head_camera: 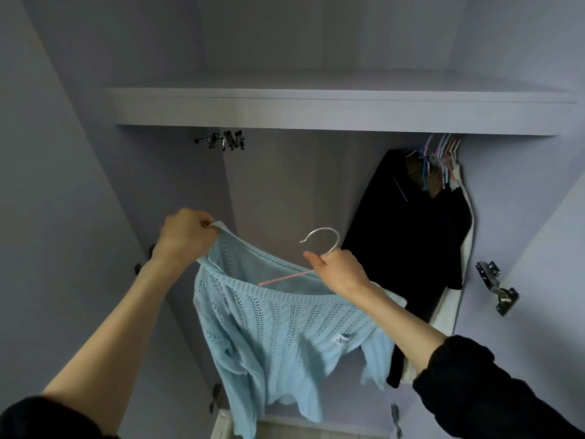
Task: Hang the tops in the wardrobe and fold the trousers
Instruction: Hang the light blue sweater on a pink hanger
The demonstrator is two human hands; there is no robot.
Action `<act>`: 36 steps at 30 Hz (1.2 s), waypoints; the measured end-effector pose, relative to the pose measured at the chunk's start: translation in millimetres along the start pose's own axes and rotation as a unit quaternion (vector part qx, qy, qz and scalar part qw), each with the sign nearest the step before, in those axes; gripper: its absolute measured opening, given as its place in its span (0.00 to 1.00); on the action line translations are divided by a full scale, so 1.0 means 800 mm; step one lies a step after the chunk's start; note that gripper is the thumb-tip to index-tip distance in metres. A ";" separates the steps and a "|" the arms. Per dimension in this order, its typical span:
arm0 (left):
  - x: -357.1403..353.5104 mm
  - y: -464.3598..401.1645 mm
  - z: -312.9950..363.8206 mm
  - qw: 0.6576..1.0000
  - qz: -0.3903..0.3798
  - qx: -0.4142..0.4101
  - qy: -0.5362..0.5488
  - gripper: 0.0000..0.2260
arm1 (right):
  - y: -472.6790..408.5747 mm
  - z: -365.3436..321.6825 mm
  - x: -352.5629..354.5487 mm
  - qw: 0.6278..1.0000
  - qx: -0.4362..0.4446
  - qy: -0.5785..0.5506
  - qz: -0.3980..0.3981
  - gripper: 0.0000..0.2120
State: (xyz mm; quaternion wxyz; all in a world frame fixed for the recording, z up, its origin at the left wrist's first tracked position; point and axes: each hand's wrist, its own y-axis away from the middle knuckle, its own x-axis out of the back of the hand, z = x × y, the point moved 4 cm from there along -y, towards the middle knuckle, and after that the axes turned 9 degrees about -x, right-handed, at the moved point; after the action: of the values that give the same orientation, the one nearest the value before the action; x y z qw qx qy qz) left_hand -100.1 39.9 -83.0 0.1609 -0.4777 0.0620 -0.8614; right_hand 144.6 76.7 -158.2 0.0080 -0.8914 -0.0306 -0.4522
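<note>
1. We see the left hand raised in front of the open wardrobe, its fingers curled tight on the neckline edge of a light blue knitted top.
2. The right hand is closed around the neck of a hanger, just below its silver hook; the thumb sticks out to the left.
3. A pink arm of the hanger runs down and left from the right hand into the open neck of the top.
4. The top hangs between the two hands, its body and sleeves drooping loose below them, in front of the wardrobe's back wall.
5. To the right, a black garment hangs under the shelf, with something white just behind it.
6. Above the black garment sits a cluster of coloured hangers.
7. Metal clips hang under the shelf at the left, and a metal hinge shows on the right door.
</note>
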 end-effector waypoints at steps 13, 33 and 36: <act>-0.083 0.042 0.031 0.955 -0.253 -0.132 -0.084 0.12 | -0.019 -0.007 0.010 0.998 -0.004 -0.063 0.024 0.32; -0.038 0.015 -0.009 0.983 0.078 -0.160 -0.035 0.08 | -0.028 0.093 0.038 0.964 0.013 -0.215 -0.155 0.11; -0.043 0.016 -0.018 0.986 0.062 -0.150 -0.041 0.07 | -0.033 0.091 0.042 0.969 0.014 -0.199 -0.146 0.12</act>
State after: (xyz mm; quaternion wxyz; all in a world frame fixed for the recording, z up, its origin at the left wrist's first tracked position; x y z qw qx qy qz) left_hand -93.0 38.8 -121.7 0.1432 -0.5269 0.2136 -0.8101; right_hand 221.4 108.0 -174.3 -0.0516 -0.9490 -0.1680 -0.2617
